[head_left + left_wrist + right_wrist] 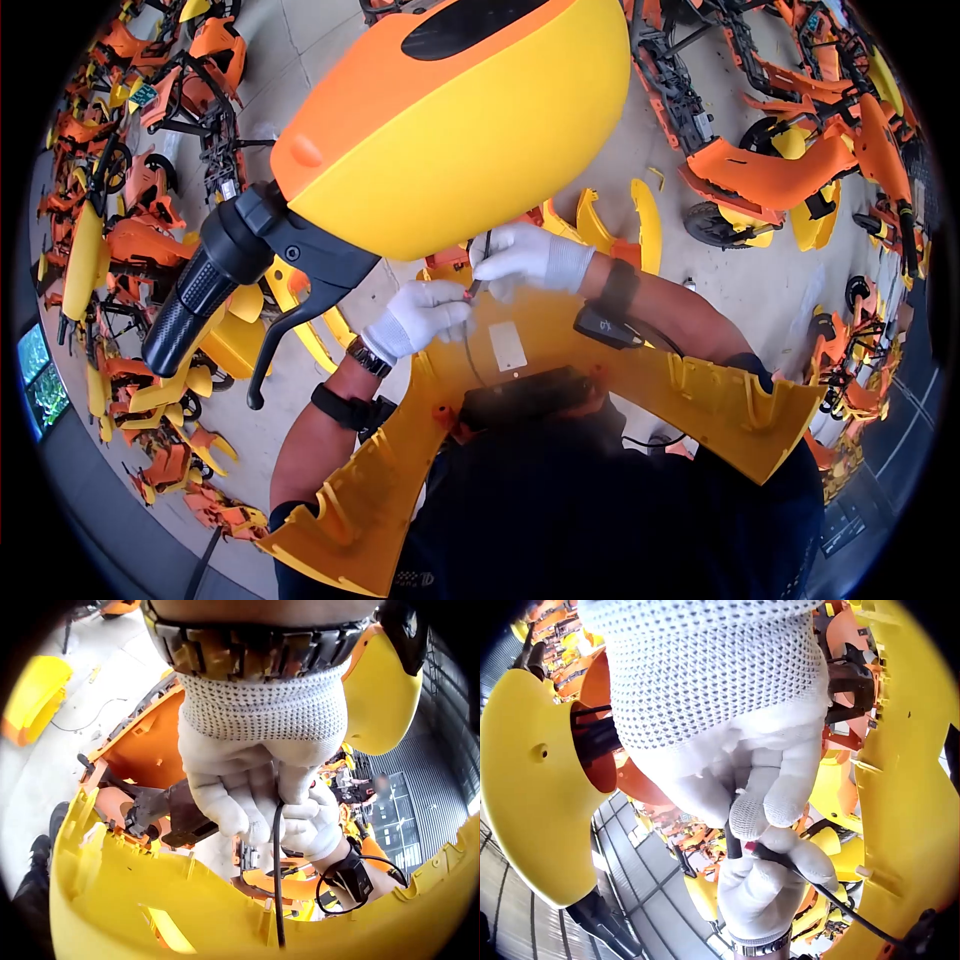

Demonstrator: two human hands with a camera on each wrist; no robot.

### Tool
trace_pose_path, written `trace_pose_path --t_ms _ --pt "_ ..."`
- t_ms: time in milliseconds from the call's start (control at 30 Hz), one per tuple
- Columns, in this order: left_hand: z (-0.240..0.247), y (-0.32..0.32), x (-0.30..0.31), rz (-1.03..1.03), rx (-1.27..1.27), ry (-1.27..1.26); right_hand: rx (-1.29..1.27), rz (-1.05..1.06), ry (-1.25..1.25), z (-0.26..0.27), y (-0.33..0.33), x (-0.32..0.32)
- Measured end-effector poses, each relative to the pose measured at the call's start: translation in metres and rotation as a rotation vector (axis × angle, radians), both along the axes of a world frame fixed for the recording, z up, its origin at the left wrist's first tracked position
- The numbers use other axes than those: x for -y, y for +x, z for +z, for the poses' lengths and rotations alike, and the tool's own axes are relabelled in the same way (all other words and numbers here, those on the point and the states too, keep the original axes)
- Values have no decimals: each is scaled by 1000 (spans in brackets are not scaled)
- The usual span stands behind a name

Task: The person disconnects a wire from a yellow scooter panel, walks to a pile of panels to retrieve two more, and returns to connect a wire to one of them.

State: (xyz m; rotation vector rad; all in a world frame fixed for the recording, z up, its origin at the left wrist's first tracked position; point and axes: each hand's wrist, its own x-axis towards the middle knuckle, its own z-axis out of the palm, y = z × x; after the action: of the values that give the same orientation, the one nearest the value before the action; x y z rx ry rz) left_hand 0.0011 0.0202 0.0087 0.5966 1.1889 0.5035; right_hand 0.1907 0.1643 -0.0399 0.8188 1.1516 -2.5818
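Observation:
In the head view, my white-gloved left hand and right hand meet just below a yellow and orange headlamp cover. Between thumb and fingers, the left hand pinches a thin black cable close to its red-tipped connector. The right hand pinches a second black cable end, pointing down. Both ends lie side by side, close together, in the right wrist view. A curved yellow panel with a white label spreads below the hands, up against my body; the first cable runs down toward it.
Left of the cover juts a handlebar grip with a black brake lever. Loose yellow panels lie on the floor ahead. Partly built orange scooters stand on both sides. People appear far off in the left wrist view.

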Motion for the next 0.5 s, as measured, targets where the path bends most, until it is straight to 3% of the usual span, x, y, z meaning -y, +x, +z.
trace_pose_path --t_ms 500 --pt "-2 0 6 84 14 13 27 -70 -81 -11 -2 7"
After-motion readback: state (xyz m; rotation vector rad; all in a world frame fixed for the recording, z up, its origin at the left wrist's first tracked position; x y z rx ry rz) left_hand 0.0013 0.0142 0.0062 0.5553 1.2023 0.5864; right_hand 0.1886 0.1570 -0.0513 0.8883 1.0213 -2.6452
